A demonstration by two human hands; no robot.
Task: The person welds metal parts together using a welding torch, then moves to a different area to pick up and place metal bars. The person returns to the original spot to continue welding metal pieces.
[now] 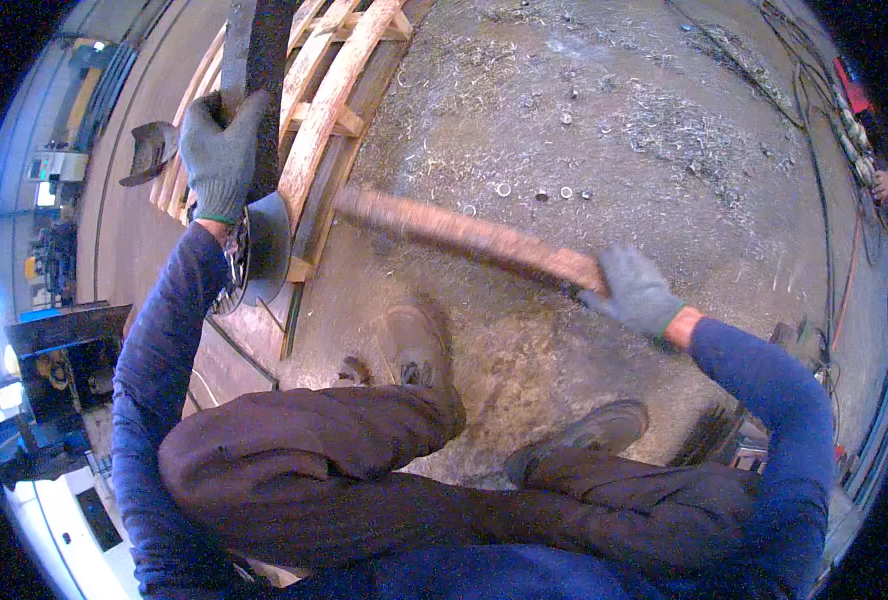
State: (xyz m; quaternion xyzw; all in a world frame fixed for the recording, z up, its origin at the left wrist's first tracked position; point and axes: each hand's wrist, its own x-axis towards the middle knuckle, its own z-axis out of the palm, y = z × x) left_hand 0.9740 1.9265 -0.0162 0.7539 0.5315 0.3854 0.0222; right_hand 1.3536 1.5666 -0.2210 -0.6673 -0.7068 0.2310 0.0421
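Observation:
My left hand, in a grey knit glove, grips the edge of a long dark beam at the upper left. Below that hand, by the beam's near end, sits a curved grey metal piece. Out to the right, my gloved right hand is closed around one end of a reddish-brown wooden board. The board slants up and leftward over the floor, and its far end, smeared by motion, comes near the pallet. The undersides of both grips are hidden.
Metal shavings and several small rings are strewn over the concrete floor. A curved dark metal piece lies left of the pallet. Cables run along the right side. My boots stand in the middle. Machinery fills the left edge.

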